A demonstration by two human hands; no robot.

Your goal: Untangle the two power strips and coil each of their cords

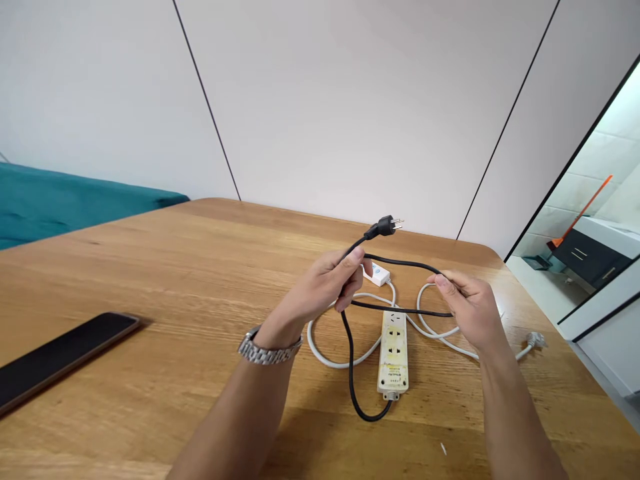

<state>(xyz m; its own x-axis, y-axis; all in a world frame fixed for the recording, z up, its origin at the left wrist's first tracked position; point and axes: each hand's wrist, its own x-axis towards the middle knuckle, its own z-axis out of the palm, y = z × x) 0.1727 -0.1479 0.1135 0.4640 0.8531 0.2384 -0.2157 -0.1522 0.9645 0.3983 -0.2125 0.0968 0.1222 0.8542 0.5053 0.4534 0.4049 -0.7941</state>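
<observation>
My left hand (335, 277) is closed round a black power cord (353, 373), just below its three-pin plug (386, 225), which points up and to the right. Opposite it, my right hand (467, 303) grips the far side of a loop in the same cord, and two strands run between the hands. From the left hand the cord hangs down and curves into the near end of a yellow-stained white power strip (393, 360) lying on the table. A white cord (320, 360) lies coiled around the strip, with a small white box (377, 274) behind and a pale plug (537, 341) to the right.
On the wooden table (225, 267), a black phone-like slab (65, 357) lies at the left. A small white scrap (443, 449) rests near the front. A teal seat (75, 203) stands beyond the left edge, and a white panelled wall (340, 113) rises behind.
</observation>
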